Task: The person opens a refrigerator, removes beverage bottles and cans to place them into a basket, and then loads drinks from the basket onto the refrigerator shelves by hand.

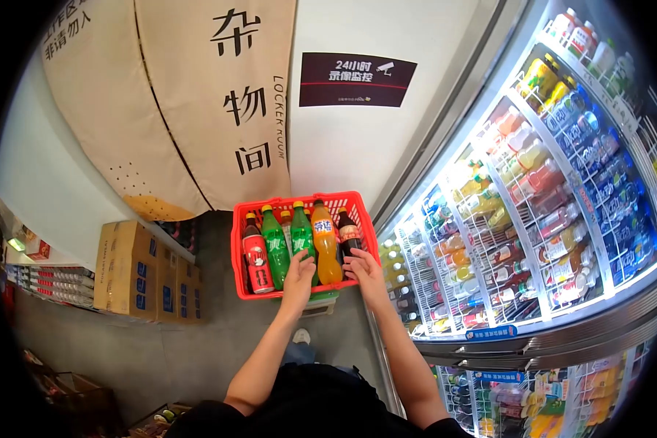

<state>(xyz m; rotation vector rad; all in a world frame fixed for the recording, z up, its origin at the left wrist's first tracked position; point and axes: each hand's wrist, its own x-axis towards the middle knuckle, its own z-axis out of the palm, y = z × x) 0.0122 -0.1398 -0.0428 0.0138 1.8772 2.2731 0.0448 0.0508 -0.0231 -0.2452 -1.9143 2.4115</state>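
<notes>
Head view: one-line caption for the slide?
Two bare hands reach into a red basket of bottled drinks, beside a lit drinks fridge.

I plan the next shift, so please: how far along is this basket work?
Looks done: several bottles stand in the red basket. In hand: left hand at a green bottle, right hand at a dark one; no clear grip. Remaining: the cooler holds more, but I cannot see whether any are needed.

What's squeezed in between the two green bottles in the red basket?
Another bottle pokes up between the left green bottle and the right green bottle. It's partly hidden, but its top shows in the head view.
</notes>
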